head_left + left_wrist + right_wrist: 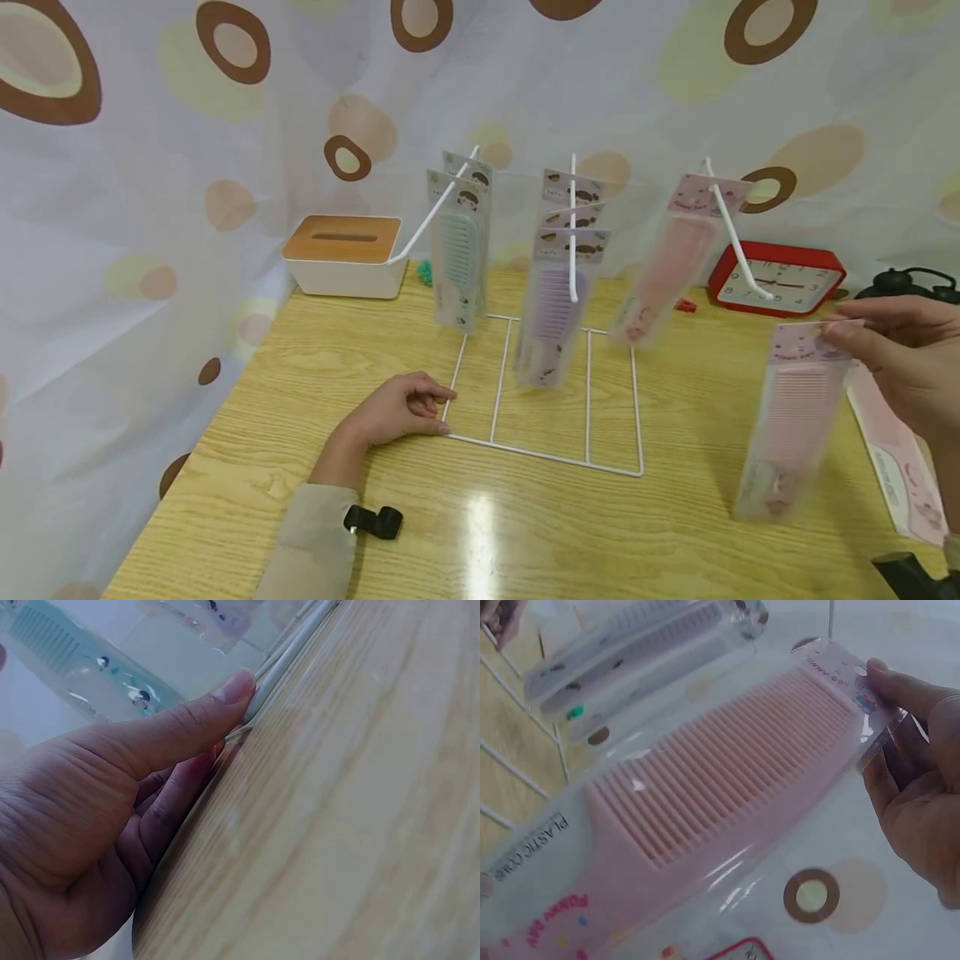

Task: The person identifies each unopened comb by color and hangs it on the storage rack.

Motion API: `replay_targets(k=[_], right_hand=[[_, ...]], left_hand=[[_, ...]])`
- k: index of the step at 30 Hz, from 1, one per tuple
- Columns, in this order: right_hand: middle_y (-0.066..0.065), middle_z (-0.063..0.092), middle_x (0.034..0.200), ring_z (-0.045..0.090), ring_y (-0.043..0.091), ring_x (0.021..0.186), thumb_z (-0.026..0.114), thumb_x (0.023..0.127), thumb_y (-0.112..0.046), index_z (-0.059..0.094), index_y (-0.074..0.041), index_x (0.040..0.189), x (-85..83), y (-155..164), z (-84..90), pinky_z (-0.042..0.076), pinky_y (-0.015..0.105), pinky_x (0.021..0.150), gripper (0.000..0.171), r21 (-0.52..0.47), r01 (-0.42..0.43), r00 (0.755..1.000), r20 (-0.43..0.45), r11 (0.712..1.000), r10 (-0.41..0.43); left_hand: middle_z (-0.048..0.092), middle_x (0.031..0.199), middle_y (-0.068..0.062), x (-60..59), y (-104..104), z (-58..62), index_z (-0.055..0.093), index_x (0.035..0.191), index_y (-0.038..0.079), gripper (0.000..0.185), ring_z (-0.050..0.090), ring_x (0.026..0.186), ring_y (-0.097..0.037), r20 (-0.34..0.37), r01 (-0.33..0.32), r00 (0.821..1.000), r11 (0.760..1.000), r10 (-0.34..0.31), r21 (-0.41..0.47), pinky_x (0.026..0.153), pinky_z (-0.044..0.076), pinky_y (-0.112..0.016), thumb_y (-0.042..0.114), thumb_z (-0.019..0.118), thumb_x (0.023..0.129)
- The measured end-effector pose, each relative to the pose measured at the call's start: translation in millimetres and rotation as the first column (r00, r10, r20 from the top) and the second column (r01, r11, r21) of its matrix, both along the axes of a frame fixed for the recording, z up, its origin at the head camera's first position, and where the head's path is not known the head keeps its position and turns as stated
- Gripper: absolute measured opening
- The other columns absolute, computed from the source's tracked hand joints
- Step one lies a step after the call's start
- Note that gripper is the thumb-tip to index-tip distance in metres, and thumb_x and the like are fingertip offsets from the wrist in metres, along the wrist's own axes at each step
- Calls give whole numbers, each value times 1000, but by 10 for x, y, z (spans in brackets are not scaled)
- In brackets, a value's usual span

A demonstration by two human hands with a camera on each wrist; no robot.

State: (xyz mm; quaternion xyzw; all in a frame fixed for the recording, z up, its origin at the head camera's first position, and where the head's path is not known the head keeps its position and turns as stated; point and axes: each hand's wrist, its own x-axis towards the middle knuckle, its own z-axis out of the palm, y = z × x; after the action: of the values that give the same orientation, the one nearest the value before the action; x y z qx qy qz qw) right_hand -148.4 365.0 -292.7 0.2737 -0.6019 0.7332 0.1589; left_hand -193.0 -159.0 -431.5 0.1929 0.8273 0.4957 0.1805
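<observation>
Three white hooks rise from the wire rack (547,454), each already carrying packaged combs. My left hand (397,410) rests on the table (525,533), fingers loosely curled, thumb pressed against the rack's front corner. My right hand (907,354) pinches the top card of a pink comb pack (795,417), which hangs in the air, apart from the rightmost hook (738,242). I judge the light rack could tip or skid if I bump that hook, and my shallow pinch could let the pack slip

Right hand (911,367) cut by frame edge; swinging pink comb packet (660,271) blurred.
</observation>
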Motion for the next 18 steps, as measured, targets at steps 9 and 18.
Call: replay_targets(k=[9,18], right_hand=[[19,77,93,75,21,80,69,79,22,65,26,98,196,-435,469,59,20,75,19,-22,-90,989,-123,996,86],[26,74,98,75,27,89,60,81,29,59,32,100,241,-769,615,59,26,84,19,-74,-111,977,-190,991,95]], left_hand=[[61,104,-11,25,1,26,71,123,9,46,60,92,-18,11,1,1000,1000,-1,10,80,57,-23,18,85,81],[60,104,-13,20,2,15,71,122,8,45,59,91,-19,12,-6,1000,1000,6,25,80,57,-23,16,85,80]])
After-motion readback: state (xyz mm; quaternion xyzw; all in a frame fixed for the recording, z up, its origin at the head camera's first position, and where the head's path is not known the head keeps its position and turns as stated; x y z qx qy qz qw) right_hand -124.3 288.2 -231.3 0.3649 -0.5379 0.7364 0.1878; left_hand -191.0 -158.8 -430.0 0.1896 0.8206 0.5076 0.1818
